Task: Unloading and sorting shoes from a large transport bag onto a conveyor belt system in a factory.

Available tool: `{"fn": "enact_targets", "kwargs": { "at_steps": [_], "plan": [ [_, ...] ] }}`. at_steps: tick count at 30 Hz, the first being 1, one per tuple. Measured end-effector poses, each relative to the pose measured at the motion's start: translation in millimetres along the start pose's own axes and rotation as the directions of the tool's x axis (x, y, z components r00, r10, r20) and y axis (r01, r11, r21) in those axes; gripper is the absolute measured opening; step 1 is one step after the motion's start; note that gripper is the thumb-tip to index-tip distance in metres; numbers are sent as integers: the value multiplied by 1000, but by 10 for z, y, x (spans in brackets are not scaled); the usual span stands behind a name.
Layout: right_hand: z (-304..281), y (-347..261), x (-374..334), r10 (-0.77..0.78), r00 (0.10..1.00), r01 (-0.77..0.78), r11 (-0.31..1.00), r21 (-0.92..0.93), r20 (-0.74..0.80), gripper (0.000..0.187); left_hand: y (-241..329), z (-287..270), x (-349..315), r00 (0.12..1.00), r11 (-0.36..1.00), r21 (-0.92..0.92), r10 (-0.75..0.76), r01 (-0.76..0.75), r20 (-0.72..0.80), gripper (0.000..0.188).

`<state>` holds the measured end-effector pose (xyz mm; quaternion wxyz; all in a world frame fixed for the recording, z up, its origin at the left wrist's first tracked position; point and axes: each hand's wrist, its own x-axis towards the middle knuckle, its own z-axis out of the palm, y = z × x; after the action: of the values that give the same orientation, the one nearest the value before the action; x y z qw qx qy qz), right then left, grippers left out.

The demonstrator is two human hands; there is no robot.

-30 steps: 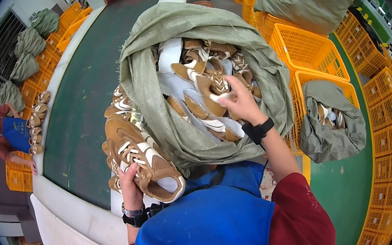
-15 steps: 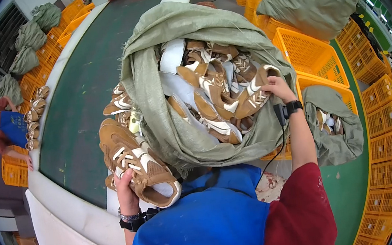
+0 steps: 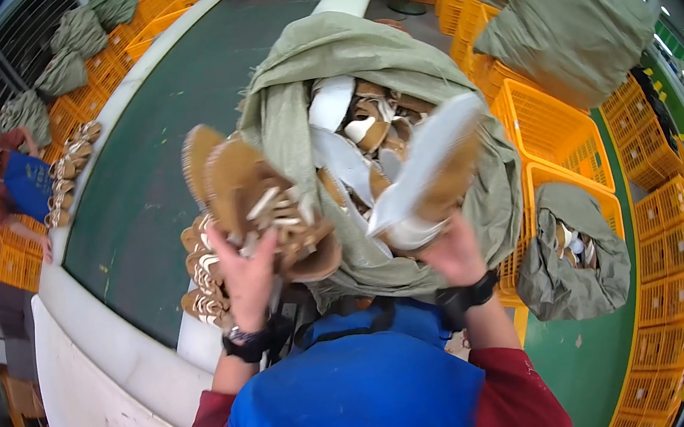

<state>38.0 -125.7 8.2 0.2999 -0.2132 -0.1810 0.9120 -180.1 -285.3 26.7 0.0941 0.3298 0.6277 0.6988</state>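
Observation:
Brown sneaker uppers with white laces (image 3: 277,208) are in my left hand (image 3: 246,278), its fingers closed at their near side; motion blurs them, and more than one seems layered there. My right hand (image 3: 456,255) grips another brown upper (image 3: 428,182) by its near end, with the pale underside turned up. It is tilted over the mouth of a large grey-green woven sack (image 3: 281,63). Inside the sack lie several more brown and white uppers (image 3: 369,125). Left of the sack, more uppers (image 3: 201,265) sit stacked in a row by my left hand.
A green conveyor belt (image 3: 131,162) with a white edge runs along the left. Across it a person (image 3: 27,184) stands beside lined-up uppers (image 3: 64,175). Yellow crates (image 3: 548,116), a smaller open sack (image 3: 572,275) and a big full sack (image 3: 571,23) are on the right.
My right hand has lifted an upper off the pile, turned it underside up and brought it nearer. My left hand has risen with its uppers, and both hands are closer together.

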Motion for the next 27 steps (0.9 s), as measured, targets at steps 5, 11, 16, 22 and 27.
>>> {"fn": "enact_targets", "kwargs": {
  "at_steps": [5, 11, 16, 22, 27],
  "plan": [
    [377, 757, 153, 115, 990, -81, 940, -332, 84, 25, -46, 124, -197, 958, 896, 366, 176, -251, 225, 69],
    [416, 925, 234, 175, 979, -118, 909, -399, 109, 26, -77, -215, -268, 904, 859, 410, 127, -306, 409, 86],
    [601, 1075, 271, 223, 971, -156, 856, -493, 80, 25, 115, -294, -344, 899, 919, 323, 70, -227, 433, 103],
    [879, 1162, 332, 407, 886, -228, 798, -557, 221, 22, 135, -222, -260, 992, 958, 280, 95, -68, -84, 66],
    [989, 769, 443, 602, 657, -331, 772, -543, 455, 32, 32, -705, -12, 943, 989, 112, 122, -92, -308, 40]
  ]
}}
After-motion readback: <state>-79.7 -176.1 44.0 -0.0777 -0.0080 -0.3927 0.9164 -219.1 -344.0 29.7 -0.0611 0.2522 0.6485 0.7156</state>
